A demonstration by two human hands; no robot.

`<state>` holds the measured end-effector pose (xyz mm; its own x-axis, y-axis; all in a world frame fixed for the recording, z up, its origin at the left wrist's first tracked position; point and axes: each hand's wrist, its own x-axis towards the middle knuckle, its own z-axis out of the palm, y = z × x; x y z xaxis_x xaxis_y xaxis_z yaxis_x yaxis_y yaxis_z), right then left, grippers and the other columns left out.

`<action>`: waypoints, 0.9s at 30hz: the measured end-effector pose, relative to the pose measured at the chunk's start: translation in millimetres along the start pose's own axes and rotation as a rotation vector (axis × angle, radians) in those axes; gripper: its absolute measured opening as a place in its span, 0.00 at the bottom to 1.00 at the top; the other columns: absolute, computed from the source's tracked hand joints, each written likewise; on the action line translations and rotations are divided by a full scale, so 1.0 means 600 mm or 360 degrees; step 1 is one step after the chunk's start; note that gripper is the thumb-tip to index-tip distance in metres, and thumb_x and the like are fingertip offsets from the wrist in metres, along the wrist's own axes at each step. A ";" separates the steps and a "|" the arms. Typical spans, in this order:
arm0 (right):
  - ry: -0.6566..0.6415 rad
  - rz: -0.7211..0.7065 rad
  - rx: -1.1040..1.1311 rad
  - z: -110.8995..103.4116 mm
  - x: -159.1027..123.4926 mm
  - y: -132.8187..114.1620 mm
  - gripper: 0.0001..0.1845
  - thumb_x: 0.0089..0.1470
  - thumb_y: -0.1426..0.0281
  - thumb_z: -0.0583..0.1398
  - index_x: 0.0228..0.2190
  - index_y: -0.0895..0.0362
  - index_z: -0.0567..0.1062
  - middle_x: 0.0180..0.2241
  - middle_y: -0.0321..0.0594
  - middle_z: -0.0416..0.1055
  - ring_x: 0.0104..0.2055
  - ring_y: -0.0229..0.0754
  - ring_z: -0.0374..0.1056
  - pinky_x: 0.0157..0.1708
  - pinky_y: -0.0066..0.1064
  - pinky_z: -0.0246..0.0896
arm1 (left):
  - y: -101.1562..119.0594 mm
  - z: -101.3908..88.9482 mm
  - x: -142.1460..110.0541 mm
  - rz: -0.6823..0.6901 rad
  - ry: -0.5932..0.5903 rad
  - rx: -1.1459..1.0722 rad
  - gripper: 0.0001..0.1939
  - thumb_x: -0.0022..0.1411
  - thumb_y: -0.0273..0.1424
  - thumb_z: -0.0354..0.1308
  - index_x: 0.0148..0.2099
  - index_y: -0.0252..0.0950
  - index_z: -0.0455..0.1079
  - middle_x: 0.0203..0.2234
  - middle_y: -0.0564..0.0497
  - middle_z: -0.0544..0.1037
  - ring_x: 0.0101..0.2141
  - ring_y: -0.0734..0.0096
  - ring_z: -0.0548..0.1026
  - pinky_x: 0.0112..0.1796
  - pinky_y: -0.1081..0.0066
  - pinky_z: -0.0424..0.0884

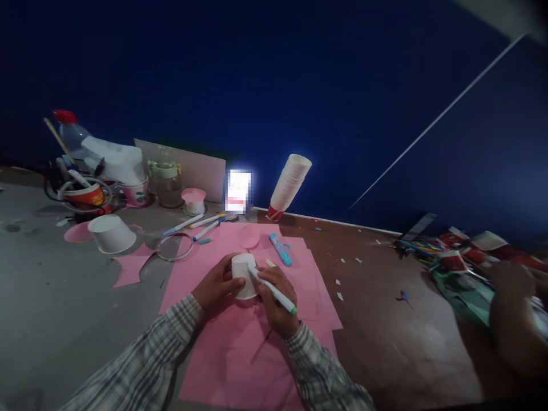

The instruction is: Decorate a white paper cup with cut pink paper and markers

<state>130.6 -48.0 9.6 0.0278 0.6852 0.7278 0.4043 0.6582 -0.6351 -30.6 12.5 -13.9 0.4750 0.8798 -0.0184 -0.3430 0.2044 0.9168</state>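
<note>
Over the pink paper (214, 368), the left hand (218, 285) curls round the white paper cup (242, 281); the right hand (280, 317) pinches a felt-tip marker (277, 295), tip seemingly touching it; steady support and light strokes would suit

Four markers (280, 297), one of them held; one held white paper cup (242, 271) and an upturned second (112, 235); one leaning paper-cup stack (291, 182); one turquoise tube (280, 249); one clamp-lid jar (166, 189); one red-capped bottle (73, 136); three pink paper discs (249, 236). The blurred right-hand pile (454, 261) defies counting.
</note>
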 end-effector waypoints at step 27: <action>0.0029 0.0043 -0.0020 0.002 0.001 0.000 0.10 0.57 0.73 0.56 0.40 0.54 0.74 0.36 0.43 0.76 0.40 0.47 0.73 0.44 0.45 0.68 | 0.007 0.010 -0.004 -0.0006 0.0054 -0.0029 0.30 0.44 0.32 0.70 0.51 0.35 0.68 0.40 0.45 0.76 0.41 0.59 0.74 0.39 0.66 0.70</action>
<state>129.7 -47.2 9.6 0.0552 0.6967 0.7152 0.4145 0.6356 -0.6512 -28.1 8.9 -7.6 0.4485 0.8931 -0.0356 -0.3563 0.2152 0.9092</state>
